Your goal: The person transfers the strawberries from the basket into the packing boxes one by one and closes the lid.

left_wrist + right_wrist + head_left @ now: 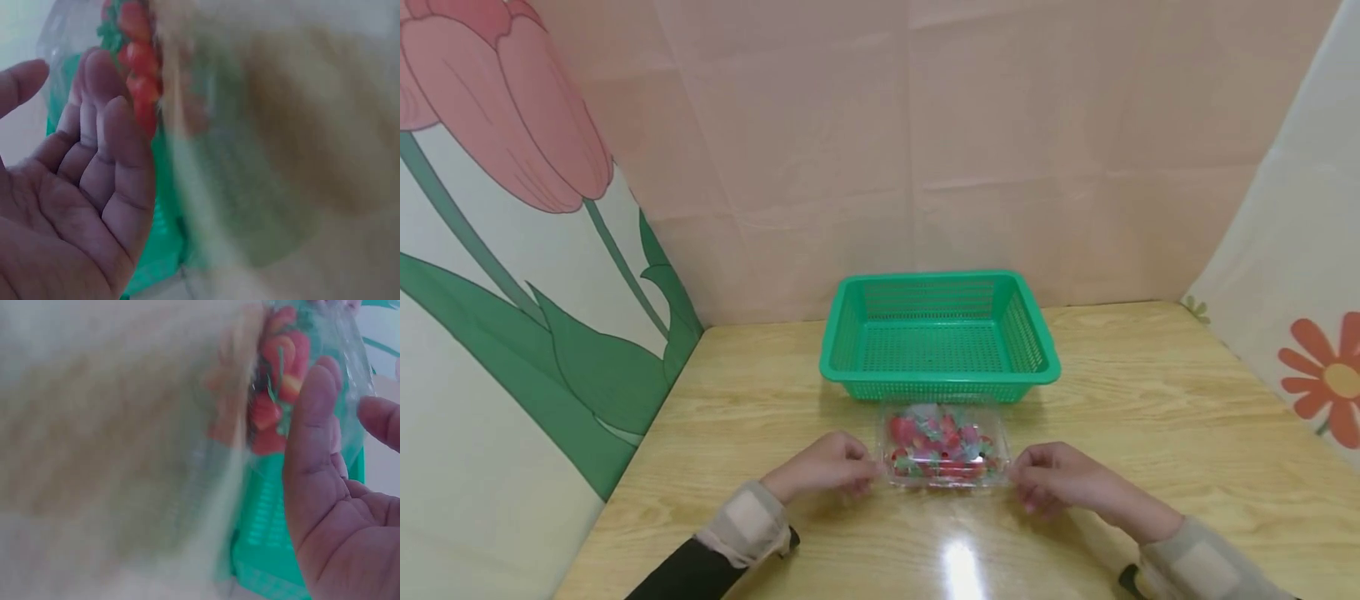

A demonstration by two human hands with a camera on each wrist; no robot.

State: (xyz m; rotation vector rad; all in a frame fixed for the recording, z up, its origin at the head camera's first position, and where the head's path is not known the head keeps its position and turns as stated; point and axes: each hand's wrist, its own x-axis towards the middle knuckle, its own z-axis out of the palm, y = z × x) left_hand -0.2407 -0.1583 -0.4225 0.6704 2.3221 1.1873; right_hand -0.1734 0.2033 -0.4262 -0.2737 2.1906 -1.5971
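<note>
A clear plastic box (pixel 943 446) of strawberries (pixel 951 467) with green leaves lies on the table in front of the green basket. My left hand (pixel 827 468) is beside the box's left near corner, fingers loosely bent. In the left wrist view, a gap shows between its thumb (pixel 25 84) and fingers. At the opposite side, my right hand (pixel 1063 479) is beside the right near corner. Its thumb (pixel 380 419) stands apart from the fingers in the right wrist view. Whether fingertips touch the box is hard to tell.
A green perforated basket (pixel 940 377) with nothing in it stands behind the box, near the pink back cloth (pixel 820 167). The wooden table (pixel 1157 400) extends to both sides. Flower-printed cloths hang left and right. Blurred sleeve fabric covers much of both wrist views.
</note>
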